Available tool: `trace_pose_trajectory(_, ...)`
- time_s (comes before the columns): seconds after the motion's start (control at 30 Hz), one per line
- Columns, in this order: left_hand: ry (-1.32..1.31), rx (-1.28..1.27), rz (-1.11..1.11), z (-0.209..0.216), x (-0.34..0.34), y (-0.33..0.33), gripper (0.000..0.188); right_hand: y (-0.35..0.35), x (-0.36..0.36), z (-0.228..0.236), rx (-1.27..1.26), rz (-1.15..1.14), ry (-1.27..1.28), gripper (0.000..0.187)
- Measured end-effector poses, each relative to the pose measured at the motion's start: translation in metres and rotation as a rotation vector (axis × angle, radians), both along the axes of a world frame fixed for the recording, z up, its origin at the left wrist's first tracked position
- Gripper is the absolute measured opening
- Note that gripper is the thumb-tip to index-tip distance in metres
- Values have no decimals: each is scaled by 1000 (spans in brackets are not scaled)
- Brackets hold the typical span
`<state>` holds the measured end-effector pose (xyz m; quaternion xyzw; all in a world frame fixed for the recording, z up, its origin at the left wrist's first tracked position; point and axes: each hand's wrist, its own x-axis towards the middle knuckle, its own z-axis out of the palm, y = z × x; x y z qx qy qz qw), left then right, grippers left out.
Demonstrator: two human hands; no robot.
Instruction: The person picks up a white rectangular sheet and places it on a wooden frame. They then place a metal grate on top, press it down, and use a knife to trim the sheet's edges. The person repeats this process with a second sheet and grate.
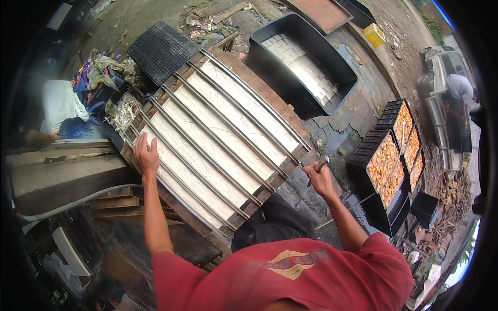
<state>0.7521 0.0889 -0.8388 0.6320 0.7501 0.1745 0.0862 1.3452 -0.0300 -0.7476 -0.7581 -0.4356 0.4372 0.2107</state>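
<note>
A big wooden tray (259,85) holds a white slab (223,124) under several long metal rods (207,155) laid lengthwise. My left hand (146,156) presses flat on the near left end of the rods, fingers spread. At the tray's near right corner my right hand (319,179) is closed on the handle of a knife (317,167), its tip by the slab's edge. My red shirt fills the bottom of the view.
A black tub (340,67) with white cut blocks (306,67) stands behind the tray. Black crates of orange-brown pieces (386,163) are stacked at right. A black mat (163,49), rubbish and a grey hose (72,205) lie at left; a parked vehicle (446,93) far right.
</note>
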Motion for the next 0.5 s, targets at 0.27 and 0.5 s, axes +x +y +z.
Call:
trace_pose_trajectory(0.27, -118, -236, 265, -7, -70, 150, 73, -67, -61, -50, -117, -517, 677, 22)
trace_pose_trajectory(0.5, -445, -104, -61, 169, 87, 176, 65, -27, 99, -16, 134, -682, 774, 20)
